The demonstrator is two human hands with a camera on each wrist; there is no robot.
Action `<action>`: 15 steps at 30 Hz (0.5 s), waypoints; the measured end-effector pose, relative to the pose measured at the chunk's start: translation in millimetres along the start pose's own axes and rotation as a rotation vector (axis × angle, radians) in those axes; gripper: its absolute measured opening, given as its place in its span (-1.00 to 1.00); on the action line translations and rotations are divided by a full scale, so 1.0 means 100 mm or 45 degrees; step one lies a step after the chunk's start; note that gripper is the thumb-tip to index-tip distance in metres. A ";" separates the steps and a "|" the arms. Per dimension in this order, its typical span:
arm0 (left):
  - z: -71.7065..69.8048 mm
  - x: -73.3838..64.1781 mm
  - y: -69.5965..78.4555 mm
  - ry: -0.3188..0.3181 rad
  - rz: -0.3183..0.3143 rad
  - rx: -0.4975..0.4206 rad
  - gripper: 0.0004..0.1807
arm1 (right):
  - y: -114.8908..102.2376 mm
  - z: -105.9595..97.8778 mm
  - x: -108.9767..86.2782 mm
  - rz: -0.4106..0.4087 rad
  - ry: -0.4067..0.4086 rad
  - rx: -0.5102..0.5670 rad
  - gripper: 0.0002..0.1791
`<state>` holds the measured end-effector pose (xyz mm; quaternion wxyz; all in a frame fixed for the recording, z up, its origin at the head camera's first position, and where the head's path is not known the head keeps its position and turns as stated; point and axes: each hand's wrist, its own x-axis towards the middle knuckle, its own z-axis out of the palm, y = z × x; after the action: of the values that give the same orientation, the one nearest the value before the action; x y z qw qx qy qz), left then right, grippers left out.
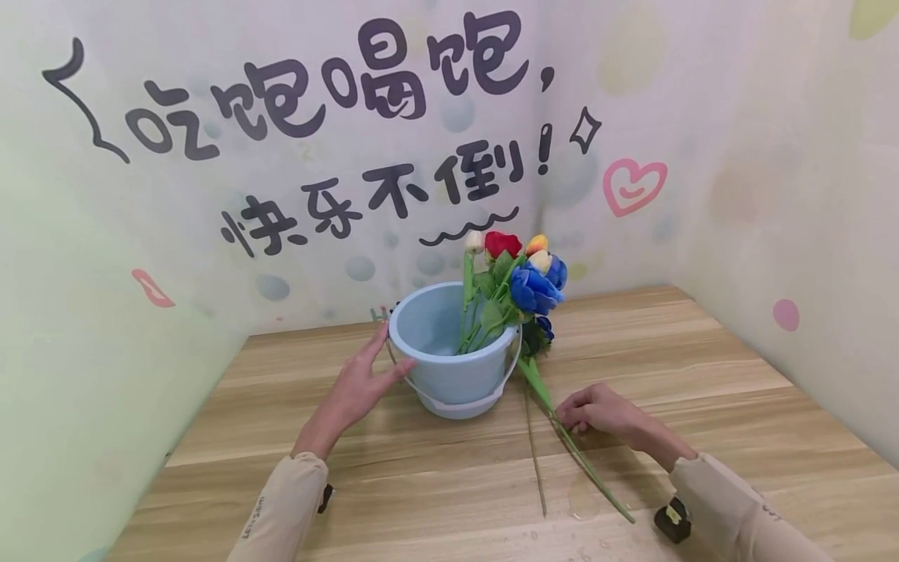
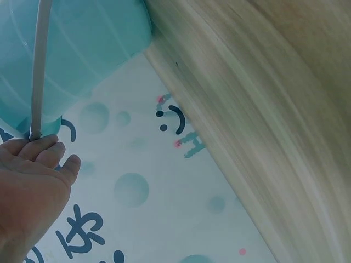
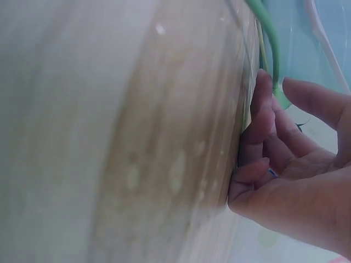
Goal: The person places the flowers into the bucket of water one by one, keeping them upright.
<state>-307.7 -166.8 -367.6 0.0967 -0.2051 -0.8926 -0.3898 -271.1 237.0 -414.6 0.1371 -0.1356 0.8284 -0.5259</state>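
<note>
A light blue bucket [image 1: 456, 382] stands upright on the table, with several artificial flowers [image 1: 502, 285] leaning over its right side. My left hand [image 1: 358, 386] rests against its left side, fingers extended along the outside and thumb near the front rim. In the left wrist view, fingertips touch the bucket [image 2: 82, 49] beside the handle's end. To the right, my right hand [image 1: 597, 414] is low at a green stem [image 1: 583, 460] lying on the table. The right wrist view shows this stem [image 3: 269, 38] between parted thumb and bent fingers. Its bloom is hard to make out.
A thin brownish stem [image 1: 535, 453] lies left of the green one. Behind the bucket's right side, a dark blue flower [image 1: 544, 328] is partly hidden. A printed cloth wall [image 1: 351, 265] borders the wooden table [image 1: 421, 484] at the back.
</note>
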 end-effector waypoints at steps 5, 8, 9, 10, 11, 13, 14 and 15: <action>0.00 0.00 0.00 0.001 0.005 -0.004 -0.02 | 0.00 0.02 0.01 0.016 0.004 0.001 -0.79; 0.00 0.00 0.01 0.004 0.000 0.003 -0.02 | -0.02 0.04 0.01 0.011 0.014 -0.006 -0.80; 0.00 0.00 0.01 0.006 0.000 0.006 -0.02 | -0.03 0.04 0.01 0.006 0.017 -0.006 -0.80; 0.00 0.00 0.01 0.008 0.000 0.010 -0.02 | -0.03 0.05 0.01 0.002 0.019 -0.010 -0.80; 0.00 0.00 0.01 0.009 0.001 0.014 -0.02 | -0.03 0.05 0.01 -0.001 0.020 -0.011 -0.81; 0.00 0.00 0.01 0.011 0.004 0.017 -0.02 | -0.03 0.06 0.00 -0.001 0.023 -0.010 -0.81; 0.00 0.00 0.00 0.011 0.007 0.016 -0.02 | -0.03 0.06 0.00 0.002 0.023 -0.008 -0.81; 0.00 0.00 0.00 0.011 0.010 0.016 -0.03 | -0.03 0.06 0.00 0.003 0.023 -0.006 -0.82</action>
<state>-307.3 -166.9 -367.3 0.1034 -0.2062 -0.8937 -0.3848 -268.6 230.7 -414.4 0.1299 -0.1300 0.8310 -0.5251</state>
